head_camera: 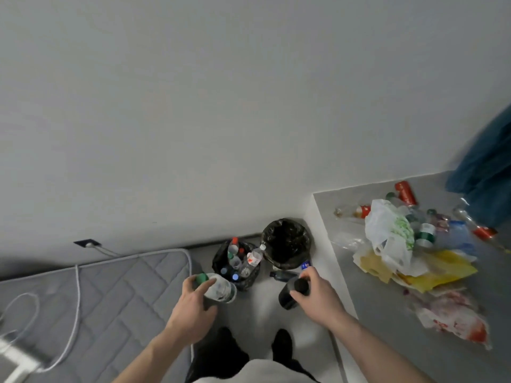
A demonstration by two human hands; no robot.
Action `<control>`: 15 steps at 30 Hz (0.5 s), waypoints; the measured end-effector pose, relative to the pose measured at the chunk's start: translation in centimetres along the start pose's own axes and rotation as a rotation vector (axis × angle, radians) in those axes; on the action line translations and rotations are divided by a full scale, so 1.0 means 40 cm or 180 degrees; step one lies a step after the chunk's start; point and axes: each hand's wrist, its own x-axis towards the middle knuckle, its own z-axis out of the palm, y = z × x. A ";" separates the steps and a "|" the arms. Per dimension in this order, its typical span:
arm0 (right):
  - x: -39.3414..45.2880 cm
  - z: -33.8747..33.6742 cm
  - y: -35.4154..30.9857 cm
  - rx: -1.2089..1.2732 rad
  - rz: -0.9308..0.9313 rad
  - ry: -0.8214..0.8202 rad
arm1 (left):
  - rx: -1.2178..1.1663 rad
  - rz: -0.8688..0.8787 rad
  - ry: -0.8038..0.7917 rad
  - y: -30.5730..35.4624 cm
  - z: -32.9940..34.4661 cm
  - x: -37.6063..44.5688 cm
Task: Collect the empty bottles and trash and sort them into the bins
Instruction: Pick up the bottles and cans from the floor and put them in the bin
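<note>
My left hand [193, 302] grips a clear bottle with a green cap and green label [219, 287], held just in front of the left bin [221, 261], a black-lined bin holding several bottles. My right hand [318, 297] grips a dark bottle [291, 293] by its top, in front of the right bin [286, 241], whose black liner looks dark inside. Another dark bottle [282, 275] lies on the floor between the bins and my right hand. On the grey table [387, 341] lie bottles, a red can [406, 192] and plastic bags [387, 233].
A grey mattress [110, 299] with a white cable [76, 313] lies at the left. The table edge runs close beside my right arm. A blue cloth [486, 167] hangs at the far right. My feet stand on the floor strip between mattress and table.
</note>
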 end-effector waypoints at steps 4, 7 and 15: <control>0.102 0.004 -0.022 -0.0099 0.0015 -0.0012 | -0.0270 -0.0323 -0.0211 -0.009 0.003 0.085; 0.161 0.018 -0.052 -0.0132 0.0104 -0.0147 | -0.0280 -0.0599 -0.0506 -0.033 0.005 0.158; 0.324 0.090 -0.171 -0.0191 0.0306 -0.0254 | 0.0053 -0.0676 -0.0895 -0.108 -0.055 0.400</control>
